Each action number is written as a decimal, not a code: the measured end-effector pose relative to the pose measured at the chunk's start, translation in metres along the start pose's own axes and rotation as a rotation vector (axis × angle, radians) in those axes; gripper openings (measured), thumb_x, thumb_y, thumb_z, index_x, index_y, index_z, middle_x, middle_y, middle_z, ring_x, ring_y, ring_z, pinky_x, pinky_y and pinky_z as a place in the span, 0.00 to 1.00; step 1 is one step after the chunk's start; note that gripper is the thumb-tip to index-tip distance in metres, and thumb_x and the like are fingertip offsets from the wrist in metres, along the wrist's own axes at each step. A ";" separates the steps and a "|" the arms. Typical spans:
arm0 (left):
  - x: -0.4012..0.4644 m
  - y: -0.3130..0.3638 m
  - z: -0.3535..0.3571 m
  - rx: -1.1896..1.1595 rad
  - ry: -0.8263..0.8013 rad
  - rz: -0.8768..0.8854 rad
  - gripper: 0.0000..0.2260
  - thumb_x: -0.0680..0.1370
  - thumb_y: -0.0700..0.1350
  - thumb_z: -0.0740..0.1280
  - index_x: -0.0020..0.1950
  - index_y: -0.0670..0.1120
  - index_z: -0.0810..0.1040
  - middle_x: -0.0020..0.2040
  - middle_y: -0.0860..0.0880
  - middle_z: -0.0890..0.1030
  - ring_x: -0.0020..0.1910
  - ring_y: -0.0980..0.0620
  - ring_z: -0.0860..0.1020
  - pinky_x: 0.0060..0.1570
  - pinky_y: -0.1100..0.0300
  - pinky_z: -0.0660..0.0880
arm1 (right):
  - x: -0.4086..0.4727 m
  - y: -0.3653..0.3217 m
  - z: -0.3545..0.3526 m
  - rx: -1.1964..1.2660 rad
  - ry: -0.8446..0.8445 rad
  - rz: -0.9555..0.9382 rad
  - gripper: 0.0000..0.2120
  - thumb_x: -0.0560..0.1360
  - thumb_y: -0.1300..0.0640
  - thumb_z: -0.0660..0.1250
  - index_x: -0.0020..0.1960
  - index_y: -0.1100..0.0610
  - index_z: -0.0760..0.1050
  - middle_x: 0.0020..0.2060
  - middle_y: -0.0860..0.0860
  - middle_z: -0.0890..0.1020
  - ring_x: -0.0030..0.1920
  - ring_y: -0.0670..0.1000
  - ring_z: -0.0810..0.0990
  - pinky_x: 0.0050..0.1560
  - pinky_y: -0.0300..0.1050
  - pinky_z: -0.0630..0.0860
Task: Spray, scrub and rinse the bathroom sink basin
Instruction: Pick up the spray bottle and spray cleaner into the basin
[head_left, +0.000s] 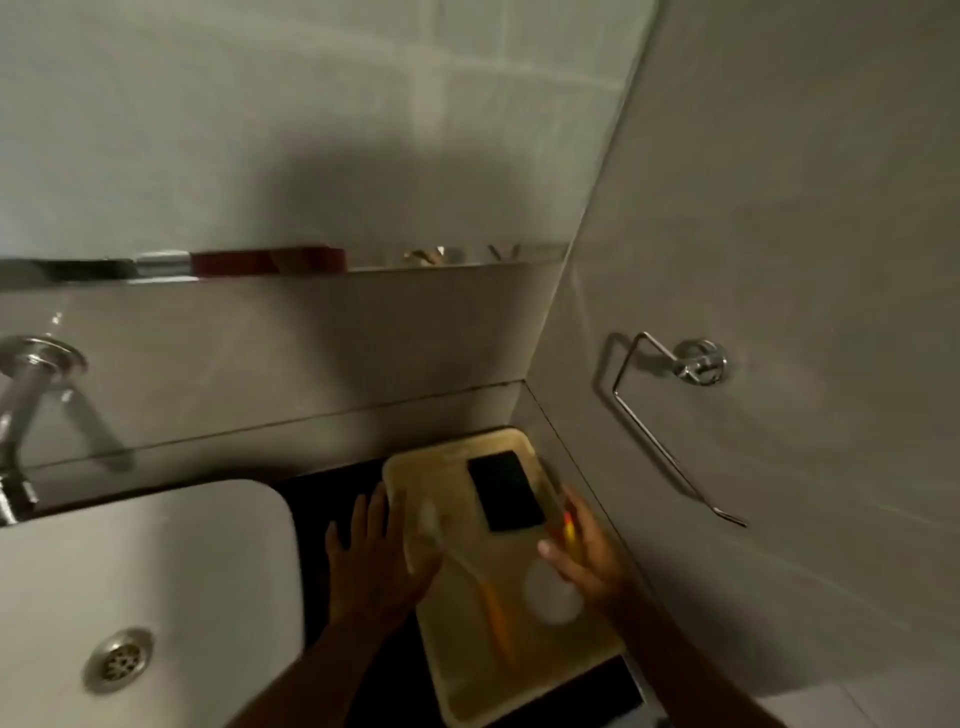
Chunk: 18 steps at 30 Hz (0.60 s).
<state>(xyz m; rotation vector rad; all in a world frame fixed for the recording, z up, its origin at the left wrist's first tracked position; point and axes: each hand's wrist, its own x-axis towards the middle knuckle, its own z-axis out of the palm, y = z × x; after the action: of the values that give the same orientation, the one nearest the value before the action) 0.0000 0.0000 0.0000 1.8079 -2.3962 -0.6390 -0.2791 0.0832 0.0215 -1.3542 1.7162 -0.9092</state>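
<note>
The white sink basin (171, 561) fills the lower left, with its metal drain (118, 660) near the bottom. A chrome tap (21, 415) juts from the wall above it. To the right, a beige tray (566, 654) lies on the dark counter. A brush with an orange handle (488, 597) rests on the tray, beside a blurred white round object (553, 597). My left hand (374, 566) is spread flat over the tray's left edge, holding nothing. My right hand (587, 556) hovers over the white object, touching a small red and yellow part (570, 526); its grip is blurred.
A black phone (506, 491) lies at the far end of the tray. A chrome towel ring (675, 410) sticks out from the right wall. A mirror ledge (260, 265) runs along the back wall above the counter (332, 488).
</note>
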 end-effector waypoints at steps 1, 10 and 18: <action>-0.003 -0.001 0.022 0.016 -0.046 -0.028 0.51 0.66 0.79 0.34 0.81 0.51 0.51 0.81 0.46 0.55 0.79 0.42 0.52 0.72 0.33 0.53 | 0.000 0.008 0.000 0.039 0.036 0.042 0.39 0.67 0.39 0.76 0.70 0.28 0.57 0.65 0.30 0.73 0.65 0.39 0.75 0.54 0.34 0.79; -0.023 -0.004 0.133 0.038 -0.172 -0.170 0.49 0.62 0.80 0.30 0.78 0.58 0.35 0.82 0.54 0.41 0.80 0.48 0.42 0.72 0.37 0.48 | 0.004 0.065 0.009 -0.093 0.034 0.098 0.50 0.63 0.46 0.81 0.77 0.47 0.57 0.71 0.37 0.70 0.68 0.43 0.73 0.63 0.47 0.77; -0.037 -0.013 0.119 0.002 -0.175 -0.136 0.41 0.73 0.74 0.42 0.79 0.54 0.37 0.81 0.53 0.38 0.80 0.45 0.45 0.72 0.33 0.53 | 0.021 0.083 0.036 -0.048 0.137 0.141 0.39 0.64 0.40 0.77 0.71 0.43 0.67 0.66 0.44 0.75 0.64 0.48 0.76 0.62 0.55 0.76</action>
<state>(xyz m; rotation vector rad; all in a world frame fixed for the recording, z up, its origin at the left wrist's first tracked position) -0.0132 0.0654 -0.1059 2.0082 -2.3927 -0.8415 -0.2876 0.0752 -0.0706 -1.2080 1.9229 -0.9037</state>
